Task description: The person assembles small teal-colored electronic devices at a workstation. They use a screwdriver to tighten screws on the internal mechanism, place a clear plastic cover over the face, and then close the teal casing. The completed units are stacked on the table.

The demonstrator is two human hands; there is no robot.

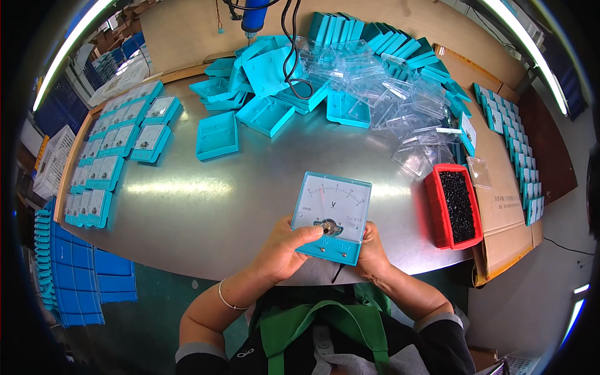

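Observation:
A teal panel voltmeter (pixel 332 215) with a white dial face is held up over the table's near edge, its face toward me. My left hand (pixel 280 251) grips its lower left side, the thumb lying on the face by the round metal movement. Around the lower right edge my right hand (pixel 372 251) is closed, its fingers mostly hidden behind the case. No clear cover shows over the dial. A thin dark piece (pixel 338 273) sticks out below the meter; I cannot make out what it is.
Teal empty cases (pixel 217 135) and clear plastic covers (pixel 400 94) are heaped at the back. A red bin (pixel 441 232) of small black parts stands at right, beside cardboard (pixel 500 215). Meters in rows (pixel 119 134) line the left, more (pixel 524 153) the right. A blue screwdriver (pixel 254 19) hangs above.

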